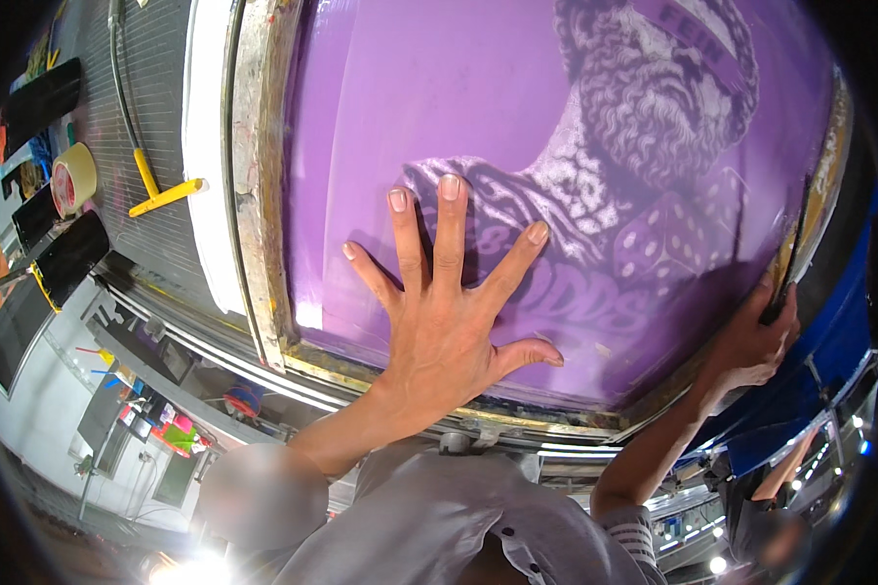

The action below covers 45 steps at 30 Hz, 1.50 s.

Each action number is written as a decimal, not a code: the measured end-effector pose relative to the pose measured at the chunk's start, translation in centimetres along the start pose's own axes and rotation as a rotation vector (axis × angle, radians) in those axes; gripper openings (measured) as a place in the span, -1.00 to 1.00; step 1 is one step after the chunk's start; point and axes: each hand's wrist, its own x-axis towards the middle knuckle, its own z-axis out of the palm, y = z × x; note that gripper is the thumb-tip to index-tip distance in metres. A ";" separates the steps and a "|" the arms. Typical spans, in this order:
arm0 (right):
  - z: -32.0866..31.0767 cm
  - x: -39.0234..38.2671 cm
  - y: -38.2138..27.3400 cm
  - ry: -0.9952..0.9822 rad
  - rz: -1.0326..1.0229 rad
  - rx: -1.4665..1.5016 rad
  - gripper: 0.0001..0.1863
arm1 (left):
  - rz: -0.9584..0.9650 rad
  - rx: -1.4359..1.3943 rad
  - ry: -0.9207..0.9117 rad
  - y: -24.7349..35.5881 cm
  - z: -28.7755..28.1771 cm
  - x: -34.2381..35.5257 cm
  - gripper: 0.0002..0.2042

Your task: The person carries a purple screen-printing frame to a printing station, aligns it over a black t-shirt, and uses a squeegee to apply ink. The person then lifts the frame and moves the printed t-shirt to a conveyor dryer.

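Note:
My left hand (444, 312) is open, palm down with fingers spread, over the lower part of a purple printing screen (429, 88). It seems to lie flat on the mesh, though contact under the palm is hidden. Around the purple mesh runs a worn, ink-stained frame (261, 175). The mesh bears a bearded figure, dice and lettering. At the screen's right edge, my right hand (761, 336) is closed around the frame's side. A thin dark piece shows by its fingers, too small to name.
Left of the screen, a yellow T-shaped tool (164, 197) with a grey hose lies on a dark ribbed surface. Beside it are a tape roll (74, 180) and black panels (68, 258). Blue sheeting (800, 395) hangs at right. Another person (766, 517) is at lower right.

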 end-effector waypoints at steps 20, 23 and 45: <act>-0.6 -0.1 -1.0 0.008 0.008 0.069 -0.56 | 0.129 0.054 -0.007 4.3 -1.9 7.0 0.00; -0.9 0.0 -1.1 -0.005 0.018 0.071 -0.55 | 0.137 0.095 -0.014 4.0 -1.5 7.0 0.00; -0.7 0.2 -1.2 -0.016 0.031 0.064 -0.54 | 0.135 0.035 -0.105 3.2 -3.6 6.6 -0.04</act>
